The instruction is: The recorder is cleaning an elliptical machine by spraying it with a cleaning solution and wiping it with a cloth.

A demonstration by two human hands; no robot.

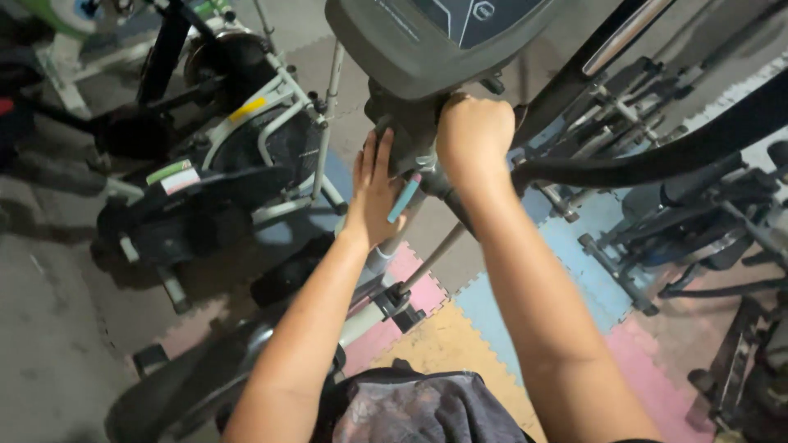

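Patterned cloth (pixel 419 410) lies nearest, low in view. Left hand (pixel 376 193), fingers flat, steadies the console mount (pixel 404 131), a light-blue tool (pixel 404 198) beside it; right hand (pixel 474 135), closed, grips the mount under the console (pixel 443 41), seemingly bracing it.

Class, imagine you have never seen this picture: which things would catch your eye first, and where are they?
Two bare arms rise up the middle: the left hand lies flat against the dark grey console housing of an exercise machine, and the right hand grips beneath it. A small light-blue stick-shaped tool shows between them. Below lie pastel interlocking foam floor mats, and a black exercise bike stands at left.
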